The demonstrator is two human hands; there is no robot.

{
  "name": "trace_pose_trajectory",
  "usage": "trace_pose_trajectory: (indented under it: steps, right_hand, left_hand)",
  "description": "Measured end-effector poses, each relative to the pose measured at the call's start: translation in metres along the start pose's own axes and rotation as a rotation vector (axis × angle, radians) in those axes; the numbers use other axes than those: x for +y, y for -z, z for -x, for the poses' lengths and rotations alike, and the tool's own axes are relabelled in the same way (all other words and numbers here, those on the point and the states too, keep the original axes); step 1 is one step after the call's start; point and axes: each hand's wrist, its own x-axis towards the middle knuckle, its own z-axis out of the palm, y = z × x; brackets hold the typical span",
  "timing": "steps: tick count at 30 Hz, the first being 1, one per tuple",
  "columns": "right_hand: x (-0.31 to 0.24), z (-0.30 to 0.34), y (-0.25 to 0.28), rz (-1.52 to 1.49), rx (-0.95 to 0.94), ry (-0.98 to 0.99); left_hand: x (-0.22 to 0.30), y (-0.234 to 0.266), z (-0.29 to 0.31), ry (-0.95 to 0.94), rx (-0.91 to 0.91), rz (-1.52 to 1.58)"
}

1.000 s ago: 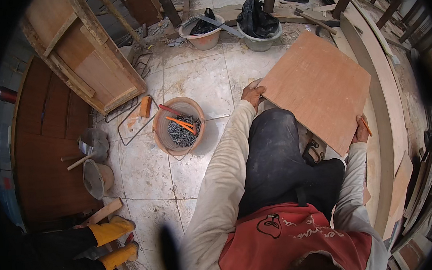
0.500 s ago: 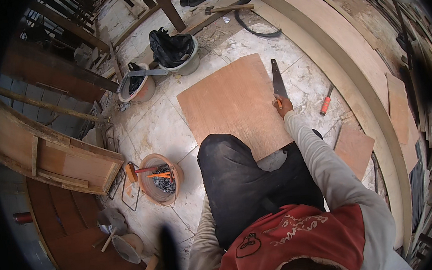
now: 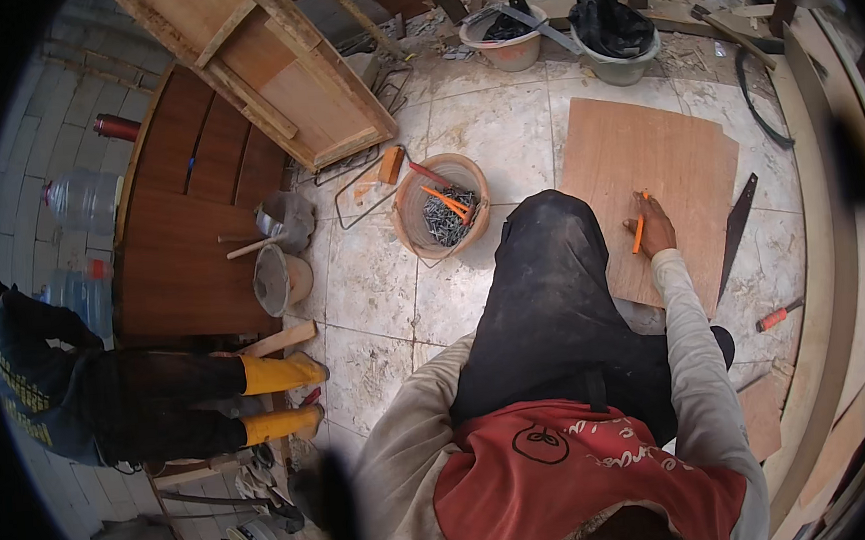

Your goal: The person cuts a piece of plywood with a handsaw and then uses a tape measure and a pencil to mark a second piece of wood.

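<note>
My right hand (image 3: pixel 656 226) is over the plywood sheet (image 3: pixel 613 152), closed on a slim orange pencil (image 3: pixel 640 225). The sheet lies flat on the tiles in front of my knees. A handsaw (image 3: pixel 738 234) with a dark blade rests along the sheet's right edge, apart from my hand. My left sleeve (image 3: pixel 423 396) runs beside my thigh, but the left hand itself is hidden. Left of my knee stands a round bucket (image 3: pixel 485 201) of nails, with a red-handled tool and orange sticks lying on top.
A red-handled tool (image 3: pixel 773 319) lies at the right, near long boards (image 3: pixel 822 273). Two buckets with black plastic (image 3: pixel 608 22) stand at the back. A wooden frame panel (image 3: pixel 283 75) leans far left. At the left, a person in yellow boots (image 3: pixel 269 374) stands by brown panels (image 3: pixel 184 277).
The view has swung left, bringing the person in yellow boots into sight. My right hand has left the saw and moved onto the plywood with the pencil.
</note>
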Motion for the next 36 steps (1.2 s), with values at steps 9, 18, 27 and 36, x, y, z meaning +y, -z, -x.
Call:
trace_pose_trajectory:
  steps: [9,18,27,36]
  right_hand:
    - [-0.005,-0.004,-0.031,0.329,-0.091,0.003]
    - [0.003,-0.013,-0.011,0.104,-0.077,-0.217]
    - [0.066,-0.018,-0.006,0.012,0.191,-0.045]
    - [0.1,0.084,0.107,-0.448,0.354,-0.511]
  left_hand:
    - [-0.173,0.052,0.075,0.375,0.162,-0.087]
    - [-0.176,0.128,-0.015,0.192,0.326,0.772]
    - [-0.247,0.43,-0.109,0.23,1.182,1.232]
    - [-0.25,0.485,-0.136,0.354,1.193,1.281]
